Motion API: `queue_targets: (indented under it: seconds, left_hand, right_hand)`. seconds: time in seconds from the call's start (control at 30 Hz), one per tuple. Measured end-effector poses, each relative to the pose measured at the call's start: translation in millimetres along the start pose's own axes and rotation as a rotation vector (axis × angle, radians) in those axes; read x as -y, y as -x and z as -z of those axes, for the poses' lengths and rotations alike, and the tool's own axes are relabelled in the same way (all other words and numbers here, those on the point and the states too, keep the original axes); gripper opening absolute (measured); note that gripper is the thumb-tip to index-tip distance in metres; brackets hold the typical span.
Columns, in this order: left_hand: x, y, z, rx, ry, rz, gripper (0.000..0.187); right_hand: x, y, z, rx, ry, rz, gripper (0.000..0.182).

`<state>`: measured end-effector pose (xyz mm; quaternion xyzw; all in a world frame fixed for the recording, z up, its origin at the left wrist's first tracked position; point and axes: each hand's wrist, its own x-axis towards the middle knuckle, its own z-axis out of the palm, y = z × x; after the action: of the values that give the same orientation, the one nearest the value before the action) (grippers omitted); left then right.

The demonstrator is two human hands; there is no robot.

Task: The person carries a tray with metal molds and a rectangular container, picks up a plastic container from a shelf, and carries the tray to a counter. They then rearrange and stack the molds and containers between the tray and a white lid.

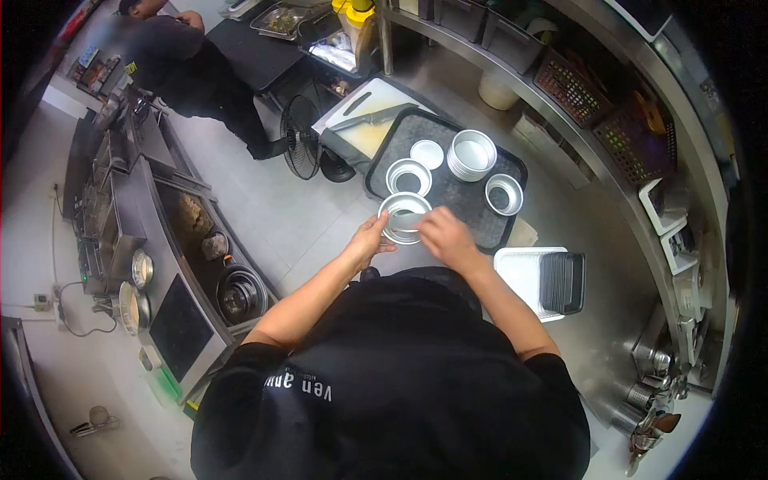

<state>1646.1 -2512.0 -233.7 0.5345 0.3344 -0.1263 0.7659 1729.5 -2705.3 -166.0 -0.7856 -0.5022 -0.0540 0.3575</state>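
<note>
My left hand (370, 240) is wrapped round the left side of a round metal ring tin (406, 200), held near the black tray's front edge. At the tin's right side, my right hand (446, 238) has its fingers pressed together around a thin disc (406, 220) inside the opening. On the black tray (464, 210) lie a flat round disc (427, 154), another ring tin (409, 178), a stack of round tins (472, 155) and a ring tin (504, 194) at the right.
A cutting board (376, 108) with a knife (374, 118) lies beyond the tray. A white basket (520, 280) holds black containers (562, 282) at the right. A fan (302, 138) stands left of the tray, near a person in black (192, 80). Shelving curves along the right.
</note>
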Motion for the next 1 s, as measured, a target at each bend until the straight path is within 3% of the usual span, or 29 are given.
queue_targets:
  seconds: [0.03,0.13,0.3,0.37,0.4,0.47,0.57,0.67,0.77,0.83,0.9,1.0]
  left_hand:
    - [-1,0,-2,0.019,0.021,0.033,0.053]
    - [0,-1,-2,0.133,0.045,-0.006,0.053]
    - [6,-8,3,0.138,0.101,-0.033,0.045]
    - [5,-7,5,0.114,0.095,-0.007,0.043]
    - [5,-8,6,0.131,0.107,-0.009,0.039]
    - [2,-6,6,0.158,0.118,-0.013,0.035]
    - [-4,4,-2,0.274,0.065,-0.039,0.042]
    - [-20,21,-13,0.316,0.159,-0.074,0.052]
    - [-22,25,-8,0.282,0.086,-0.143,0.059]
    - [-13,18,5,0.185,-0.004,-0.079,0.055]
    - [-3,14,22,0.124,0.02,-0.047,0.052]
    - [10,20,41,0.037,0.07,-0.025,0.046]
  right_hand:
    - [0,3,-8,0.097,0.059,0.058,0.01]
    - [-2,5,-18,0.056,0.086,0.094,0.015]
    - [-7,22,-11,0.08,0.075,0.094,0.024]
    - [-11,28,-12,-0.114,0.07,-0.157,0.027]
    - [-15,31,-18,-0.113,0.073,-0.158,0.027]
    - [-21,32,-24,-0.029,-0.415,-0.843,0.03]
    - [-31,18,-6,0.142,-0.584,-0.979,0.03]
    - [-69,4,7,0.034,-0.412,-0.851,0.024]
    - [-126,-19,29,-0.097,-0.378,-0.859,0.024]
    - [-140,-38,52,-0.195,-0.326,-0.899,0.023]
    - [-168,-50,58,-0.214,-0.305,-0.921,0.023]
    - [-168,-59,61,-0.068,-0.191,-1.053,0.025]
